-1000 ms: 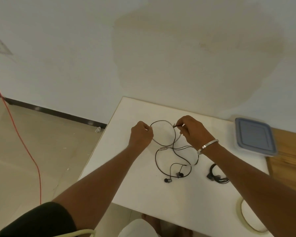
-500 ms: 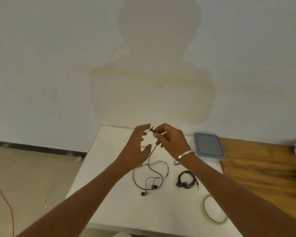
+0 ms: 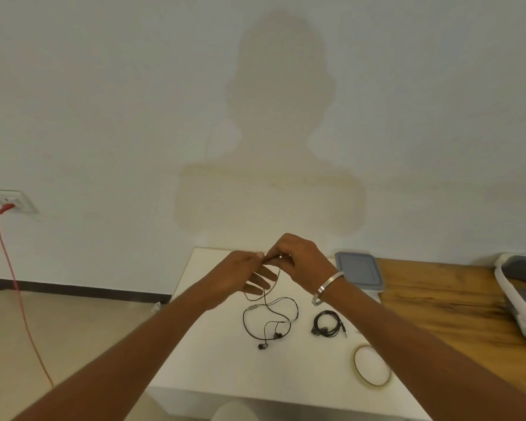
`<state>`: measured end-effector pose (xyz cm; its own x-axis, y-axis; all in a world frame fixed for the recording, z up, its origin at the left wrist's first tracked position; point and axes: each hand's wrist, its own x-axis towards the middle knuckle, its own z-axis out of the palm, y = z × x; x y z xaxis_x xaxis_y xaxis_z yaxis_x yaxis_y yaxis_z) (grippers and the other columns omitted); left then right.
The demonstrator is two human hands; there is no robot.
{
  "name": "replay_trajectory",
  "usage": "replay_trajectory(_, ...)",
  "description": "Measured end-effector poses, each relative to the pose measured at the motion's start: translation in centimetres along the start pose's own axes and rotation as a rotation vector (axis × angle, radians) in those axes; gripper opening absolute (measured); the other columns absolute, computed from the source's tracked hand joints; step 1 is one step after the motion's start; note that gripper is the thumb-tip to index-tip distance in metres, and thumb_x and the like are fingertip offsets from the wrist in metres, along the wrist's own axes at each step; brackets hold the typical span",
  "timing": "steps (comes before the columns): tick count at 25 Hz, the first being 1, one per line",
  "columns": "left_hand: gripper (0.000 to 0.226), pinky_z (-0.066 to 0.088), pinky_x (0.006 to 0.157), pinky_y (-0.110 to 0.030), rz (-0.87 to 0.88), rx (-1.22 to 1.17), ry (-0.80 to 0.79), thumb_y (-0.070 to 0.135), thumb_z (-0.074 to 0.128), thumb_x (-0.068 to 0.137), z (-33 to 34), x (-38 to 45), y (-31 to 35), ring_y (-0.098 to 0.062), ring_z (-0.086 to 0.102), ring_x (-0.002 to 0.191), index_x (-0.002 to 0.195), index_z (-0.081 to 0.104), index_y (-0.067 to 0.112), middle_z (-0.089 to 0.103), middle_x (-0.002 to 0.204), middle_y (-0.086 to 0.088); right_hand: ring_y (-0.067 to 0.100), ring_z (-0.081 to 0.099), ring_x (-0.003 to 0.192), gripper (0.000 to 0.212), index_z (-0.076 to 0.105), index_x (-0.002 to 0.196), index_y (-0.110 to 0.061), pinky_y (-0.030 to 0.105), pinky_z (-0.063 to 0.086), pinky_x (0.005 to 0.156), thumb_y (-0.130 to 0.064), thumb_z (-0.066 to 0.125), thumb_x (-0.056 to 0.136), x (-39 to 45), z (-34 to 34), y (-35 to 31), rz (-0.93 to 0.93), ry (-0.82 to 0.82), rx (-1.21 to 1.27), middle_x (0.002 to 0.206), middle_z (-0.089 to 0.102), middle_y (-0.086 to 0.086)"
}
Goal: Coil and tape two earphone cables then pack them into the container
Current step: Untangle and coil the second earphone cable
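Earphone cable (image 3: 269,311), the loose black one, hangs from your 2 hands down to the white counter (image 3: 213,360), where its loops and both earbuds lie. Your left hand (image 3: 240,273) pinches the upper end of the cable between thumb and first finger, and its other fingers are spread out straight below. Your right hand (image 3: 298,258) has its grip clenched on the same end of the cable, just beside the left fingertips, and a metal bracelet (image 3: 328,287) sits on its wrist. Both hands are raised above the far part of the counter. A second earphone cable (image 3: 328,323), already coiled in a small black ring, lies on the counter to the right of the loose one. The tape roll (image 3: 372,369) lies flat near the front right edge. The container (image 3: 359,270) with grey lid stands behind your right wrist, next to the wooden top (image 3: 438,296).
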<state>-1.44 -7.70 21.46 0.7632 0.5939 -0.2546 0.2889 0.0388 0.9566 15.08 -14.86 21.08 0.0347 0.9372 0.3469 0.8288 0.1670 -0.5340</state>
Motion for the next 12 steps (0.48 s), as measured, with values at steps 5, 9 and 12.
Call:
replay_trajectory(5,0.021,0.058,0.076,-0.032,-0.057,-0.268,-0.043,0.017,0.052,0.099,-0.4,-1.3,0.2,-0.017,0.068,0.076,0.100,0.070,0.007,0.068,0.086,-0.005,-0.006,0.047,0.069,0.004,0.066,0.087,-0.012,0.005,0.037,0.066,-0.010,0.065,0.083,-0.4,-0.1,-1.1,-0.035,0.014,-0.020,0.084,0.053,-0.008)
replay_trajectory(9,0.026,0.059,0.076,-0.030,-0.186,-0.250,-0.160,0.011,0.053,0.098,-1.2,-2.4,1.2,-0.018,0.069,0.076,0.116,0.062,-0.005,0.066,0.080,-0.003,-0.001,0.046,0.069,0.006,0.064,0.090,-0.011,0.007,0.038,0.067,-0.009,0.059,0.087,-1.1,0.5,-1.3,-0.059,-0.022,-0.054,0.088,0.050,-0.010)
replay_trajectory(12,0.027,0.060,0.079,-0.031,-0.255,-0.247,-0.247,0.006,0.046,0.100,-1.3,-3.3,1.8,-0.024,0.072,0.084,0.119,0.059,-0.008,0.067,0.077,-0.003,0.003,0.048,0.074,0.010,0.065,0.091,-0.014,0.009,0.037,0.069,-0.012,0.055,0.090,-1.3,1.0,-1.3,-0.055,-0.018,-0.060,0.089,0.053,-0.009)
